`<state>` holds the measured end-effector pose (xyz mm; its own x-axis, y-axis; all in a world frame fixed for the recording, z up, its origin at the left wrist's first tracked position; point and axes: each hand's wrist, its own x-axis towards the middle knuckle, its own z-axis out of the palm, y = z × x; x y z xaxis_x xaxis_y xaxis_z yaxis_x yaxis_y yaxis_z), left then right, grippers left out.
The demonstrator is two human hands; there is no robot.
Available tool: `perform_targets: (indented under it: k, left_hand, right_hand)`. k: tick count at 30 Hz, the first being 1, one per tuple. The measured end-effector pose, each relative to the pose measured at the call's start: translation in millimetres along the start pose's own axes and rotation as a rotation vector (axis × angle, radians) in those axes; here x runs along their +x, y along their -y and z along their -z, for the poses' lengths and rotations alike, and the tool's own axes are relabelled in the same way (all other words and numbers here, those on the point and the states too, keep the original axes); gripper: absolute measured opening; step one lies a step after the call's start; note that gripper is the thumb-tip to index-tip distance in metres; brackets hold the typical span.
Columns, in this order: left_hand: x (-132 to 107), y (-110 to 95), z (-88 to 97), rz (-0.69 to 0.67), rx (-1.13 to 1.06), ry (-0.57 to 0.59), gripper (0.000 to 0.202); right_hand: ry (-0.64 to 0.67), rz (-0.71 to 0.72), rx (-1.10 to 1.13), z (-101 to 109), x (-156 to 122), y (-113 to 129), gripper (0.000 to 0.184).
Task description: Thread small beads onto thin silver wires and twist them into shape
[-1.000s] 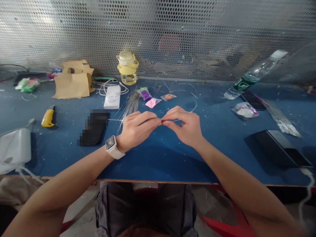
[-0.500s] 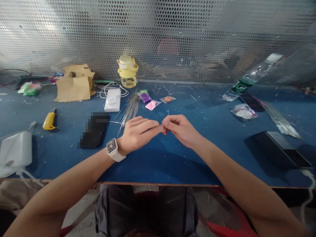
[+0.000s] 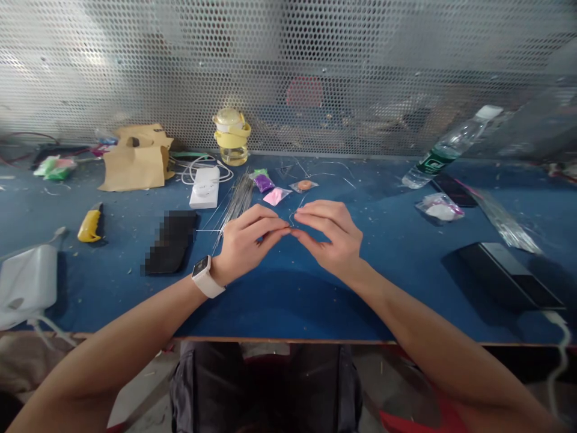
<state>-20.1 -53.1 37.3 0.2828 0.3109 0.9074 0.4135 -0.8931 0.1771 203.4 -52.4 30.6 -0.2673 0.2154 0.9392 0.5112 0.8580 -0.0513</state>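
My left hand (image 3: 246,240), with a white watch on its wrist, pinches a thin metal wire (image 3: 294,218) above the blue tabletop (image 3: 288,288). My right hand (image 3: 331,237) pinches the same wire from the other side, fingertips almost touching the left ones. The wire's end curls up in a small hook between the two hands. A bundle of straight wires (image 3: 237,201) lies just behind my left hand.
Small bags of purple, pink and orange stuff (image 3: 276,193) lie behind the hands. A white power strip (image 3: 205,186), a yellow jar (image 3: 232,135), a brown paper bag (image 3: 135,162), a yellow cutter (image 3: 89,224), a plastic bottle (image 3: 446,153) and a black box (image 3: 505,273) stand around.
Both hands stayed together at the table's middle. The right hand turned and opened its grip wider, and the wire end now shows bent into a hook between the fingertips.
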Motion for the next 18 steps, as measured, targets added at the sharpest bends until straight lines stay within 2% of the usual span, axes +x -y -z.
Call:
perform_targets:
  k: [6, 14, 18]
  left_hand:
    - [2.9, -0.3, 2.6, -0.008, -0.055, 0.013, 0.005]
    - [1.3, 1.6, 2.7, -0.012, -0.063, 0.046, 0.005]
    - [2.2, -0.3, 3.0, -0.024, -0.073, 0.050, 0.004]
  right_hand:
    - [0.015, 0.014, -0.003, -0.8, -2.6, -0.2, 0.043]
    - [0.086, -0.123, 0.172, -2.1, 0.6, 4.0, 0.025]
    - [0.112, -0.138, 0.189, 0.0, 2.9, 4.8, 0.019]
